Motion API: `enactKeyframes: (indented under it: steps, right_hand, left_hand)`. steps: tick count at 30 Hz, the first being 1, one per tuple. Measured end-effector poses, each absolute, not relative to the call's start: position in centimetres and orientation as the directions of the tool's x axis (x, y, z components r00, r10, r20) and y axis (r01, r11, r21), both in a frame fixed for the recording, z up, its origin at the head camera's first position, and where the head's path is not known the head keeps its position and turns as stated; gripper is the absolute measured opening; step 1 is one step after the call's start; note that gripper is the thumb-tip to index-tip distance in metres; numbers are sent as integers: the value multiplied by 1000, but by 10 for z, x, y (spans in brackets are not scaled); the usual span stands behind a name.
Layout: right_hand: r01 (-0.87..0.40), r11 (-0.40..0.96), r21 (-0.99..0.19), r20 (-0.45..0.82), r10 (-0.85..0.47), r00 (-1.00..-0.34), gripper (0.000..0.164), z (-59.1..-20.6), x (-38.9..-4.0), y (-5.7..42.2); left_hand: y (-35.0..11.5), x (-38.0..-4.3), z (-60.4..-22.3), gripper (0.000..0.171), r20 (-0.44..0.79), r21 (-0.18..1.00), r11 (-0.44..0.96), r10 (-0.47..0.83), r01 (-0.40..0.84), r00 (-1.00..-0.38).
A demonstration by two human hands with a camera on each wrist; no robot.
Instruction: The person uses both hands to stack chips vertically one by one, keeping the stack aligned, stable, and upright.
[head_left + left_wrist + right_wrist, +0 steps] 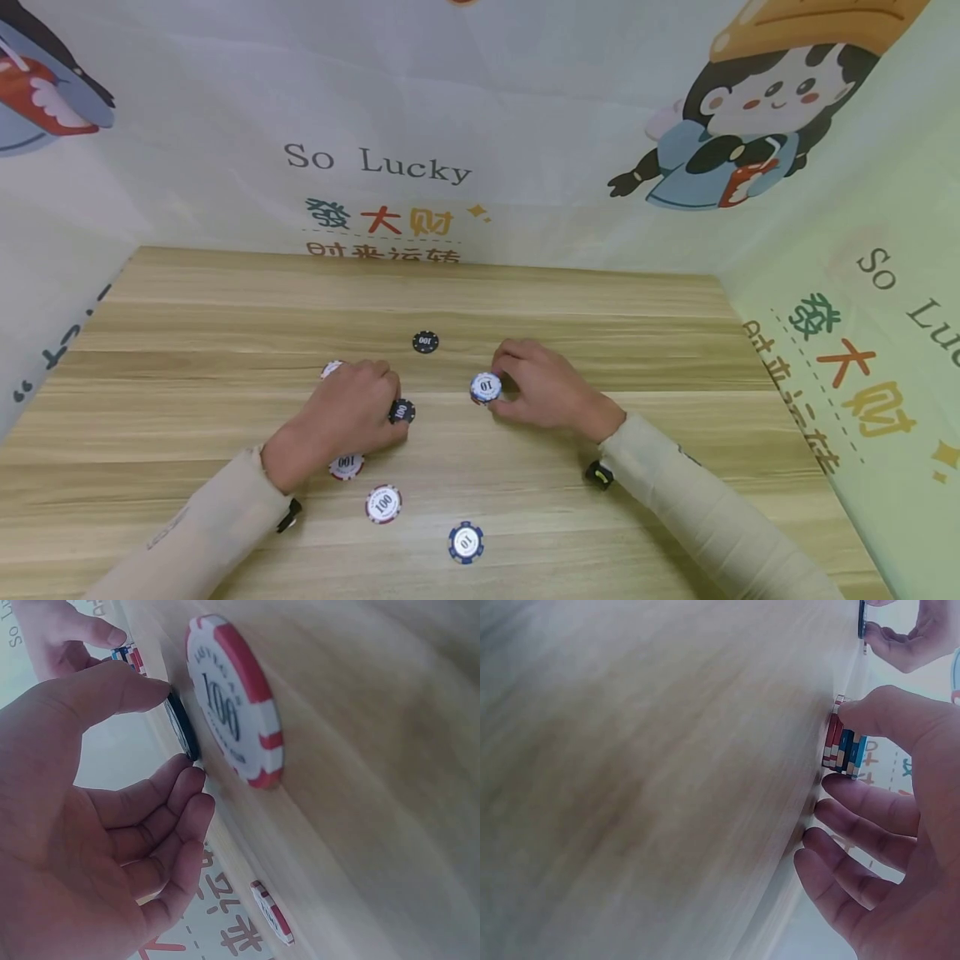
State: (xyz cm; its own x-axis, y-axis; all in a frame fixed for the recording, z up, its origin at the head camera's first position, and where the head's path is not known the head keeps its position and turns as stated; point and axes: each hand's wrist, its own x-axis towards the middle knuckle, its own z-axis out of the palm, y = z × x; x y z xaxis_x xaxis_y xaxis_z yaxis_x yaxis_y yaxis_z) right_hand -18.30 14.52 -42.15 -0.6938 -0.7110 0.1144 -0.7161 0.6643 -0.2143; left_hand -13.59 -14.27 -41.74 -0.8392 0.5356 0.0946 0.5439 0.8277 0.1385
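Observation:
My left hand (347, 414) pinches a black poker chip marked 100 (402, 411) by its rim, between thumb and forefinger, down at the wooden table. In the left wrist view this chip (182, 729) stands at a slant between the two fingertips. To the right, my right hand (553, 390) holds a short stack of poker chips (486, 387) by its sides, a chip marked 10 on top. Red and blue edges of the stack (843, 747) show in the right wrist view, thumb on one side and forefinger on the other.
Another black chip (425, 342) lies farther back. Red-and-white 100 chips (384, 504) lie near my left forearm, one (346, 467) partly under the hand, another (331, 368) half hidden behind it. A blue-rimmed 10 chip (467, 543) lies in front. Printed cloth walls (525, 150) edge the table.

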Motion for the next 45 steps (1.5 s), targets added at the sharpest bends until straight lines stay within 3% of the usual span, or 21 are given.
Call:
enactKeyframes:
  steps: [45]
  right_hand:
    - [-710,677,-196,109,-704,-701,26,-420,-183,145]
  left_hand:
    - [-104,-150,-410,32,144,165,786,578,595,-803]
